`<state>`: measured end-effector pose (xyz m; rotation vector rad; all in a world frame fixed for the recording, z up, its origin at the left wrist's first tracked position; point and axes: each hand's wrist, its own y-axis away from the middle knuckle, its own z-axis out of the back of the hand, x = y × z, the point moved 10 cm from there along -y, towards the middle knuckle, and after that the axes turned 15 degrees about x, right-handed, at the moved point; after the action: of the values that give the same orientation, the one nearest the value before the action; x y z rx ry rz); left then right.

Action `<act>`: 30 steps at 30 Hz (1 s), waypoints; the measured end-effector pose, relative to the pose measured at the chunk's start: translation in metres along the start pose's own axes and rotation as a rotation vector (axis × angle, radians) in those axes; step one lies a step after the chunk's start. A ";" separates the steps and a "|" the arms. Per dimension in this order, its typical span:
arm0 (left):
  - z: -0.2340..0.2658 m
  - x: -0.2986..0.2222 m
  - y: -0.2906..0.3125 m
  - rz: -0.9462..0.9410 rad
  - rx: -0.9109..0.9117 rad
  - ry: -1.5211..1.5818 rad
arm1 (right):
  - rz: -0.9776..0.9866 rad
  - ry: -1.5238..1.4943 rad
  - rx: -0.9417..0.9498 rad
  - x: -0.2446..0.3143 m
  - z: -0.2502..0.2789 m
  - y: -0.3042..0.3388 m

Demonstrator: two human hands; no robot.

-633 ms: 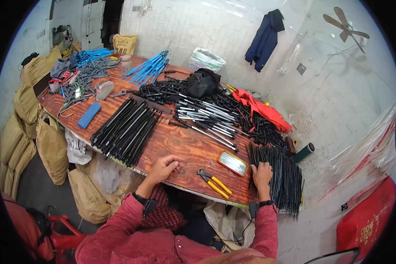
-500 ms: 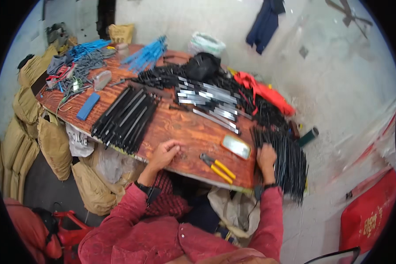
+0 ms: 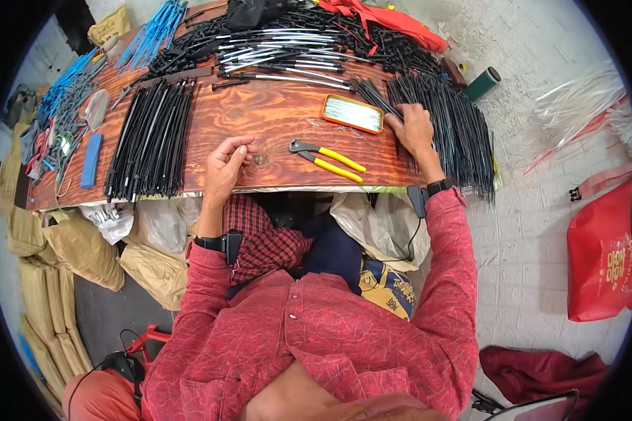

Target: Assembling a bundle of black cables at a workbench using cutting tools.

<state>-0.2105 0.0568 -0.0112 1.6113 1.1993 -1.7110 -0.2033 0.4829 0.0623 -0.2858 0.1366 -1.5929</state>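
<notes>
At the right end of the wooden table, my right hand (image 3: 416, 133) is closed round a few thin black rods (image 3: 373, 95), which stick out to the upper left. Beside it lies a large pile of similar thin black rods (image 3: 456, 133). My left hand (image 3: 226, 167) is over the near table edge, its fingers curled and thumb against forefinger. What it pinches, if anything, is too small to make out. Between the hands lie end-cutting pliers (image 3: 326, 158) with yellow handles. Just behind them is an orange-rimmed tin (image 3: 353, 114) holding fine, pale, needle-like pieces.
Thicker black rods (image 3: 151, 140) lie in a row at the left. Silver-and-black rods (image 3: 284, 52) are heaped at the back. A blue block (image 3: 91, 161), blue rods (image 3: 154, 31), a red cloth (image 3: 393, 24) and a dark green cylinder (image 3: 482, 84) are around the table.
The view has tilted down toward me. My right hand has turned inward, and thin black rods now show sticking out of it toward the tin. My left hand stays curled.
</notes>
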 end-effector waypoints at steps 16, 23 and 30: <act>0.003 0.001 0.002 0.009 -0.007 -0.019 | -0.110 0.158 0.188 -0.008 -0.021 -0.025; 0.002 -0.004 0.004 0.027 -0.040 -0.103 | -0.280 0.233 0.263 -0.025 -0.028 -0.039; -0.005 -0.005 0.000 0.016 -0.016 -0.064 | -0.330 0.098 0.241 -0.047 -0.025 -0.038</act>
<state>-0.2071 0.0598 -0.0055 1.5417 1.1632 -1.7254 -0.2455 0.5289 0.0439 -0.0426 -0.0302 -1.9315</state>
